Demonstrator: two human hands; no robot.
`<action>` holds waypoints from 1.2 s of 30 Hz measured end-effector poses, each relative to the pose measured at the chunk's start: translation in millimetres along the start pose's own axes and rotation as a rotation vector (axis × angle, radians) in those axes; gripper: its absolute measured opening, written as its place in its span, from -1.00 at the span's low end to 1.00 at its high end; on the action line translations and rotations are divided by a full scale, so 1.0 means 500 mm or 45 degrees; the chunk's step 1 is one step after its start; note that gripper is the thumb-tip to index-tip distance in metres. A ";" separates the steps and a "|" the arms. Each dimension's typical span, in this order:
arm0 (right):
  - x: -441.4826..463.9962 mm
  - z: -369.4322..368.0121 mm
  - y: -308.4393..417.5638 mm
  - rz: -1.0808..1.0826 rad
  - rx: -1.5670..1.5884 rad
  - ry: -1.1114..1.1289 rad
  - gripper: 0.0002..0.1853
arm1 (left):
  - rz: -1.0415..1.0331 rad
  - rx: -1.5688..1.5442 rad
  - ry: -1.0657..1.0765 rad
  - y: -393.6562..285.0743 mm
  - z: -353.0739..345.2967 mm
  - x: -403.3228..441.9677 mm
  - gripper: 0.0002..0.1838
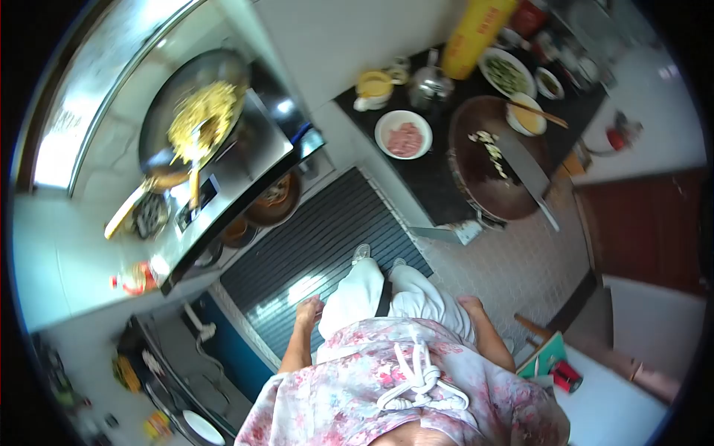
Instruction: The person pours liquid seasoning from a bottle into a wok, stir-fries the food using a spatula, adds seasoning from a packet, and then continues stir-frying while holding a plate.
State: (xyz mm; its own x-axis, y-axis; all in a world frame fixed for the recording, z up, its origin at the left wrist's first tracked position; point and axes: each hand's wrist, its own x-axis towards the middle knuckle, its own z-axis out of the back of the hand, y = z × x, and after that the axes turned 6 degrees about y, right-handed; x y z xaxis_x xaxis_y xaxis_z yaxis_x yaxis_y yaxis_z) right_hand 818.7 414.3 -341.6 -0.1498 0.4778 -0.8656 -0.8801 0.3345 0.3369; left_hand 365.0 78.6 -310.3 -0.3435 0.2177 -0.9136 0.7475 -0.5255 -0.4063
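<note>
- Left hand [311, 307], 7 o'clock: hangs beside the pale, creased trousers [355, 297]; nothing seen in it, finger spread cannot be told.
- Right hand [471, 303], 4 o'clock: low by the other trouser leg, partly hidden by the forearm; finger spread and grip cannot be told.
- Wok [158, 126], 10 o'clock: dark, round, deep-curved, on the metal-topped hob [266, 141]; yellow strands [199, 111] inside, a wooden-handled spatula [195, 182] resting in them.
- Chopping board [467, 134], 2 o'clock: round, thick, brown; small pale pieces [494, 157] and a broad, smooth metal cleaver [523, 165] on top.
- White bowl [404, 151], 1 o'clock: pink, moist-looking pieces [406, 139] inside.
- Small bowl [515, 125], 2 o'clock: yellow contents, wooden chopsticks [547, 115] across its rim.
- Oval dish [489, 58], between 1 and 2: green pieces [507, 74].
- Mat [320, 253], below centre: dark, ribbed.
</note>
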 end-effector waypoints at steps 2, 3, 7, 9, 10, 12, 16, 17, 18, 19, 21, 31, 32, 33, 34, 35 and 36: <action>-0.049 0.003 0.060 -0.079 0.212 0.013 -0.75 | 0.045 -0.070 -0.029 0.001 -0.004 -0.005 -0.68; -0.059 0.007 0.076 -0.102 0.248 0.034 -0.76 | 0.059 -0.075 -0.044 -0.006 -0.009 -0.015 -0.68; -0.052 0.014 0.072 -0.006 0.138 0.091 -0.75 | 0.090 -0.080 -0.055 -0.023 -0.019 -0.039 -0.71; -0.018 0.015 0.040 -0.019 0.130 0.081 -0.75 | 0.074 -0.078 -0.011 -0.010 -0.012 -0.032 -0.72; -0.017 0.017 0.039 -0.019 0.120 0.071 -0.75 | 0.084 -0.078 -0.025 -0.009 -0.015 -0.031 -0.72; -0.021 0.017 0.040 -0.033 0.104 0.048 -0.76 | 0.099 -0.073 -0.038 -0.007 -0.018 -0.029 -0.71; -0.019 0.019 0.064 -0.053 -0.024 0.043 -0.81 | 0.091 -0.071 -0.048 0.012 -0.009 -0.016 -0.68; -0.022 0.022 0.065 -0.064 -0.061 0.034 -0.83 | 0.083 -0.051 -0.032 0.018 -0.009 -0.006 -0.68; -0.026 0.019 0.065 -0.065 0.002 0.025 -0.83 | 0.062 -0.035 -0.060 0.014 -0.011 -0.009 -0.69; -0.024 0.011 0.060 -0.070 0.081 0.002 -0.84 | 0.036 -0.005 -0.073 0.006 -0.014 -0.018 -0.70; -0.014 0.005 0.041 -0.074 -0.024 0.001 -0.80 | -0.060 0.007 -0.003 -0.004 -0.009 -0.022 -0.70; -0.028 -0.012 0.036 -0.195 -0.057 -0.006 -0.74 | -0.234 0.268 -0.056 -0.027 -0.012 -0.015 -0.66; -0.035 -0.016 0.039 -0.171 0.006 -0.019 -0.73 | -0.242 0.207 -0.033 -0.024 -0.007 -0.006 -0.68; -0.039 -0.019 0.041 -0.145 0.001 -0.009 -0.73 | -0.249 0.145 -0.009 -0.022 -0.002 0.004 -0.69; -0.041 -0.020 0.039 -0.120 -0.006 0.000 -0.73 | -0.209 0.115 -0.004 -0.038 -0.010 -0.014 -0.70; -0.044 -0.020 0.036 -0.095 -0.013 0.007 -0.73 | -0.168 0.086 0.002 -0.053 -0.020 -0.033 -0.70; -0.036 -0.023 0.026 -0.075 -0.045 0.007 -0.72 | -0.140 0.069 0.004 -0.060 -0.023 -0.037 -0.71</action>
State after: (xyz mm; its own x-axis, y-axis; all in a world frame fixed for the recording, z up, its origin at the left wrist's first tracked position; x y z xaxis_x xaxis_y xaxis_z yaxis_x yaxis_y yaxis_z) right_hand 804.7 400.9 -325.8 -0.0995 0.4538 -0.8855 -0.9027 0.3333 0.2722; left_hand 355.4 99.6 -281.5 -0.4199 0.2789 -0.8637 0.6734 -0.5423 -0.5025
